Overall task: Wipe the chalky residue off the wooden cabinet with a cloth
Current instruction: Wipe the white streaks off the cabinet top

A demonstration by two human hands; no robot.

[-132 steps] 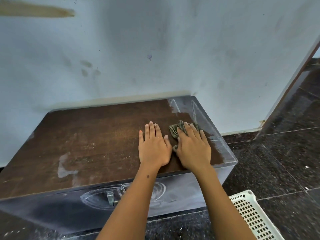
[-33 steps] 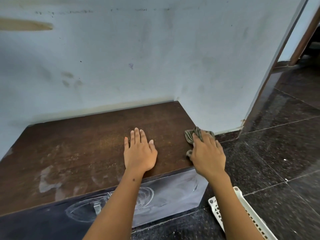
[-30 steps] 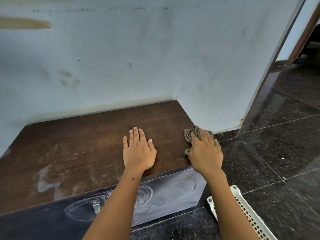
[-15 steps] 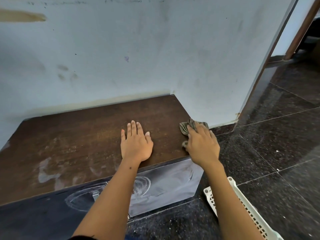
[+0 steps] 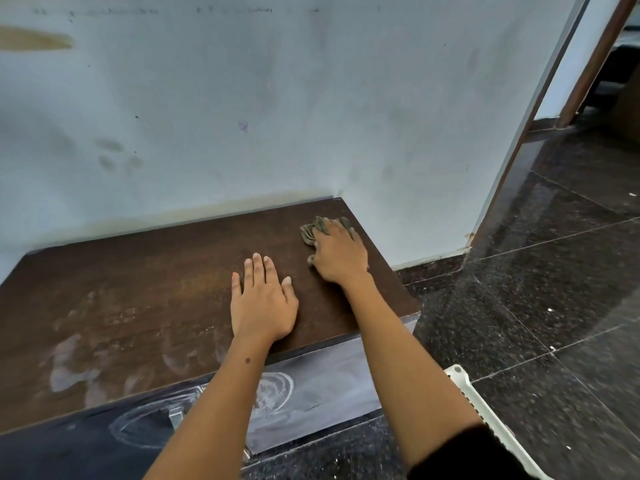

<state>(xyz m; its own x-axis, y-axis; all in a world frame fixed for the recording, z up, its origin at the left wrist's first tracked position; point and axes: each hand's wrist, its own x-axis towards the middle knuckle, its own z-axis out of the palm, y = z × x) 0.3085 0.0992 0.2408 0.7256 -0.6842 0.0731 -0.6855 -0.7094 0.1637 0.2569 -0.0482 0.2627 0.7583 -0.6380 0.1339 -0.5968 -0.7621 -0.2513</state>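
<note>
A low wooden cabinet [image 5: 145,292] with a dark brown top stands against a pale wall. White chalky smears [image 5: 69,372] lie on the near left of its top, and chalk scribbles cover its dark front. My left hand [image 5: 263,303] lies flat, fingers straight, near the top's front edge. My right hand [image 5: 337,252] presses a crumpled grey-green cloth [image 5: 310,232] onto the far right part of the top, close to the wall corner. Most of the cloth is hidden under the fingers.
A white perforated plastic basket [image 5: 485,407] sits on the dark speckled floor [image 5: 540,271] by the cabinet's right front corner. A metal handle [image 5: 175,417] sticks out of the cabinet front. At the upper right a doorway [image 5: 602,74] opens past the wall's end.
My right hand has slid the cloth from the cabinet's right edge, near the front, away from me toward the wall corner. My left hand has stayed flat in place.
</note>
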